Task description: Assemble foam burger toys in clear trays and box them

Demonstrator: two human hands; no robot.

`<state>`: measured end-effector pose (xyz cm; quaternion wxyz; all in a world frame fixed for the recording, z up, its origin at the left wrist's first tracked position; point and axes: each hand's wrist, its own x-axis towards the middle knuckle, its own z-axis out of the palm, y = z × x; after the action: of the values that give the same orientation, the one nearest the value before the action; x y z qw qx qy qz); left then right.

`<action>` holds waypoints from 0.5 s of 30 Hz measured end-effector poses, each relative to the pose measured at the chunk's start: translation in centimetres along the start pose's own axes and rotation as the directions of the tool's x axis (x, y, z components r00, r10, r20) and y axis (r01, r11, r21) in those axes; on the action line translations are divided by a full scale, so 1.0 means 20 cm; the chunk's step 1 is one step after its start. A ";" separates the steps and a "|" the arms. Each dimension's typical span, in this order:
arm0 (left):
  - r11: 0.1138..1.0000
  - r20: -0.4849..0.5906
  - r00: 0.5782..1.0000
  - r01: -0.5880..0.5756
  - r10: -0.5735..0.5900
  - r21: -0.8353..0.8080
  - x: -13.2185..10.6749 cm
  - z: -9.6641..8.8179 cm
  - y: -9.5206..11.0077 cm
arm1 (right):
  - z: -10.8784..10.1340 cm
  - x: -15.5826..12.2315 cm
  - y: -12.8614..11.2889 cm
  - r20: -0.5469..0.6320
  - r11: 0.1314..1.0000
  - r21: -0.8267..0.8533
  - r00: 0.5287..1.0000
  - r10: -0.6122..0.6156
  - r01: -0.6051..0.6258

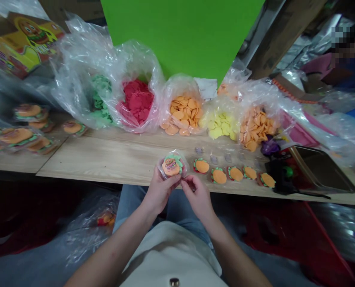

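My left hand (159,190) is closed around a small burger-shaped toy in a clear wrapper (171,165), held just above the near edge of the wooden table (105,159). My right hand (197,193) pinches the wrapper's lower right edge with its fingertips. To the right of the toy, a row of several unwrapped burger stacks (234,173) lies on the table. Behind them stand clear plastic cups or lids (225,156), hard to make out.
Open plastic bags stand along the back: green pieces (101,99), red (138,101), orange (183,113), yellow (220,124), orange (256,127). Wrapped burgers (22,133) pile up at the left. A dark tray (320,169) sits at the right. Another person (341,59) is at the far right.
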<state>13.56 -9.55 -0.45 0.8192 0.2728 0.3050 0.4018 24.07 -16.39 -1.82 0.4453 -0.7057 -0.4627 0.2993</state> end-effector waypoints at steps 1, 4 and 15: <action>1.000 -0.017 1.000 0.010 -0.010 -0.014 0.00 -0.01 0.00 | 0.00 -0.01 0.01 -0.009 0.999 -0.030 1.000 0.012 -0.012; 1.000 -0.056 0.998 0.001 -0.002 -0.025 0.02 -0.04 0.04 | -0.02 -0.04 0.00 -0.131 0.987 -0.162 0.991 -0.011 -0.011; 0.992 0.012 0.993 -0.116 0.117 -0.057 -0.05 -0.14 0.21 | 0.14 0.00 -0.20 0.035 0.992 0.080 0.995 0.091 -0.094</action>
<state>9.00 -7.57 0.80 0.8041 0.2701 0.2709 0.4551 20.11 -14.68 0.65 0.4521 -0.7030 -0.4237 0.3492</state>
